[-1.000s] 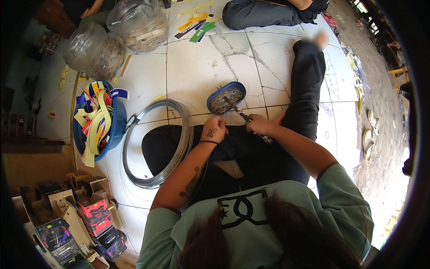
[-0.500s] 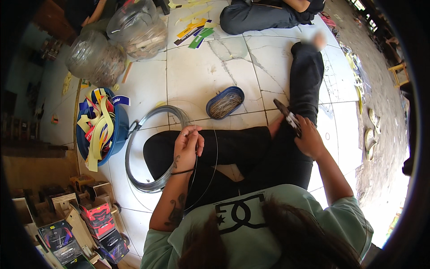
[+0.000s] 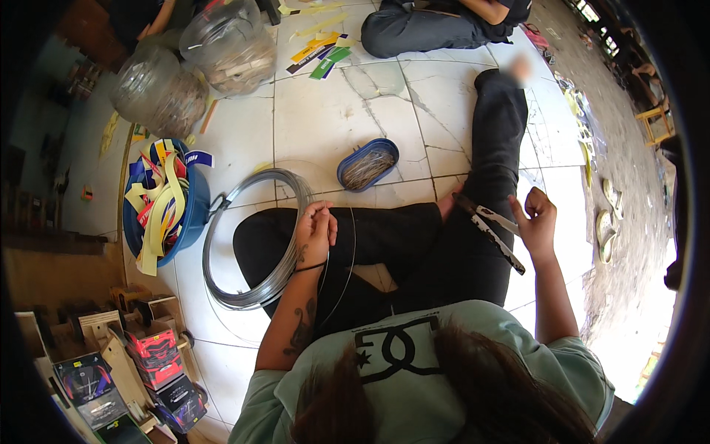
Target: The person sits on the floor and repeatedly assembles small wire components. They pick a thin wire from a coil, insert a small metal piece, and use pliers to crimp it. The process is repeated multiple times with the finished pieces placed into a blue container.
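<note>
I sit on a white tiled floor in black trousers. My left hand [image 3: 316, 233] pinches a thin steel wire [image 3: 347, 259] that loops down from it over my lap. Beside that hand lies a large coil of grey wire [image 3: 255, 248], resting against my left knee. My right hand [image 3: 538, 220] is out to the right over my right leg and grips a pair of cutting pliers [image 3: 489, 231] with open handles. A blue oval tray [image 3: 368, 164] with short cut wire pieces sits on the floor just beyond my knees.
A blue bucket [image 3: 188, 214] full of yellow and blue strips stands at left. Two clear plastic jars [image 3: 192, 66] lie at the back left. Coloured strips [image 3: 319, 53] lie near another seated person [image 3: 436, 22]. Boxes and wooden pieces [image 3: 133, 362] crowd the lower left.
My hands have come apart: the right hand carried the pliers out to the right, and the left hand drew back with the wire, away from the blue tray.
</note>
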Demonstrator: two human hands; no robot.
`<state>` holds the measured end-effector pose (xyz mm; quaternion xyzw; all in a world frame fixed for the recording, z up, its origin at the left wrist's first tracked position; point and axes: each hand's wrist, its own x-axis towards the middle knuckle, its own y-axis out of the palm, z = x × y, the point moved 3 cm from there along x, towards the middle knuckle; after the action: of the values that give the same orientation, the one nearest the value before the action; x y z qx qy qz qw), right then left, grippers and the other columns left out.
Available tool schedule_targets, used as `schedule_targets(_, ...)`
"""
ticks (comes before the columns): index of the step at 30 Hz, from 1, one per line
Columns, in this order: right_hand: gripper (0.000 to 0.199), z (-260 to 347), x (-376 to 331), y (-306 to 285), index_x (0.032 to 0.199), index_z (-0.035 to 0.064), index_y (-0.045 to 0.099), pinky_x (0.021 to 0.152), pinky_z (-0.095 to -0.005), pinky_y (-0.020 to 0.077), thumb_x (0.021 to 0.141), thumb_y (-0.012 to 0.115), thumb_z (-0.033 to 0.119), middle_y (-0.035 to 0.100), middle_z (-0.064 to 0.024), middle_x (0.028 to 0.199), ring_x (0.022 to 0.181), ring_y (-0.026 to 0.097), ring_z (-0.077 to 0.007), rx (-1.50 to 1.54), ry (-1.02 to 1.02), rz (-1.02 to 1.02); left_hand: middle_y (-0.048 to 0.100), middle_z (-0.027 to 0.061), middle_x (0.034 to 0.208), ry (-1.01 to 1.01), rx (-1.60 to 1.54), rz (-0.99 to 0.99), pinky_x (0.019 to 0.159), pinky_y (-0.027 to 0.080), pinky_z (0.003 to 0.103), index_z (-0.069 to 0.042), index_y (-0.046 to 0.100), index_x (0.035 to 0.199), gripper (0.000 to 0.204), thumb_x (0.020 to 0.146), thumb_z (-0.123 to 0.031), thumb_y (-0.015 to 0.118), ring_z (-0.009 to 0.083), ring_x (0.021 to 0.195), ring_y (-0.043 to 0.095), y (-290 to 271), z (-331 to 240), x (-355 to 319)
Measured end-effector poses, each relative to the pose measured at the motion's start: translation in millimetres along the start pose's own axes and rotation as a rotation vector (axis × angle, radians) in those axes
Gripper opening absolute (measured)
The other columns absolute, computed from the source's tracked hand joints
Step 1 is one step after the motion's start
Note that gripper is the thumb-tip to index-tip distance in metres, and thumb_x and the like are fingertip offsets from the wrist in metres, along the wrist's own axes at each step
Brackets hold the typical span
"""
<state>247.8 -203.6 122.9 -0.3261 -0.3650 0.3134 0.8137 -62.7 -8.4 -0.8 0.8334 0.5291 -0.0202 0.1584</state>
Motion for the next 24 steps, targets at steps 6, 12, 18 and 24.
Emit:
schedule_targets(6, 0.042, -12.9, -10.3, 22.8, 0.048, 0.0088, 0.028, 0.042, -0.0252, 0.0182, 0.079, 0.054, 0.001, 0.029, 0.0042, 0.045, 0.043, 0.02, -0.0057, 0.803, 0.452, 0.009, 0.047, 0.0024, 0.06, 0.007, -0.001, 0.005, 0.037, 0.031, 0.017, 0.0, 0.048, 0.099, 0.017, 0.09, -0.013, 0.042, 0.0049, 0.041, 0.038, -0.1, 0.7, -0.4)
schedule_targets(12, 0.034, -6.9, -16.3, 38.4, 0.054, 0.0101, 0.033, 0.043, -0.0251, 0.0239, 0.079, 0.055, 0.006, 0.031, 0.0017, 0.047, 0.041, 0.024, -0.0085, 1.286, 0.629, 0.089, 0.048, 0.0023, 0.059, 0.009, -0.01, 0.006, 0.037, 0.032, 0.017, 0.0, 0.048, 0.098, 0.017, 0.089, -0.014, 0.043, 0.0047, 0.042, 0.038, 0.1, 0.5, 0.5)
schedule_targets(18, 0.07, 22.9, -18.2, 26.9, 0.119, 0.0049, 0.036, 0.082, -0.0348, 0.0388, 0.064, 0.072, 0.029, 0.046, -0.0116, 0.107, 0.099, 0.047, -0.0257, -0.237, -0.023, 0.419, 0.049, 0.0029, 0.06, -0.05, -0.001, 0.011, 0.038, 0.032, 0.016, 0.001, 0.049, 0.1, 0.018, 0.089, -0.011, 0.043, 0.005, 0.043, 0.039, -1.5, 2.0, -0.7)
schedule_targets(24, 0.076, 5.8, -53.3, 27.2, 0.127, 0.0047, 0.03, 0.09, -0.0371, 0.0355, 0.066, 0.07, 0.021, 0.036, -0.0163, 0.123, 0.11, 0.04, -0.0332, -0.42, 0.115, 0.496, 0.049, 0.0031, 0.062, -0.199, -0.005, 0.047, 0.041, 0.031, 0.017, 0.0, 0.051, 0.103, 0.02, 0.088, -0.011, 0.044, 0.0062, 0.045, 0.039, 2.7, -7.0, -0.6)
